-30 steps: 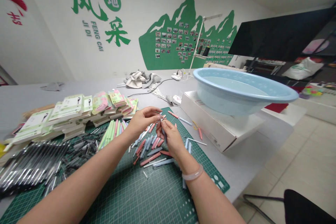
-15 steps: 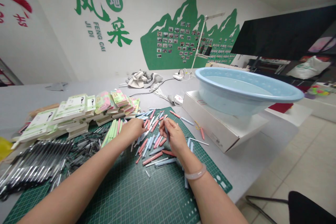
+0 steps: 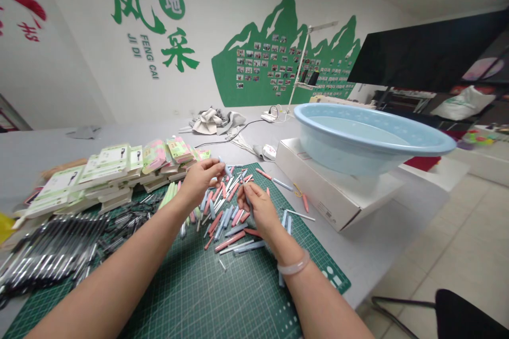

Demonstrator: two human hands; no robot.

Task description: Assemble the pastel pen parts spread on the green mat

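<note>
Pinching a light-blue piece between thumb and fingertips, the left hand has it up above the loose parts, slanted, with its upper end poking out past the fingers. The right hand, just beside it, is closed on a slim bluish piece that stands roughly upright; the fingers cover much of it, so I cannot tell what its hidden end looks like. A light fingertip grip suits such narrow pieces, I would judge: firm enough to stop them rolling, loose enough to let them turn. If the two are to meet end to end, line them up along one axis first, the right hand steady and the left doing the fine adjusting (a skewed start would probably jam or bend something thin).

Right below lie the red and blue parts, crossing one another on the green cutting mat; lifting straight up would disturb them least. Wrists are better carried above that heap, as a low sleeve or the bracelet could sweep parts aside. Farther left, the dark pens lie in a row near the left forearm, so a tucked elbow would spare them. Beyond, the blue basin overhangs its white box, best left unbumped.
</note>
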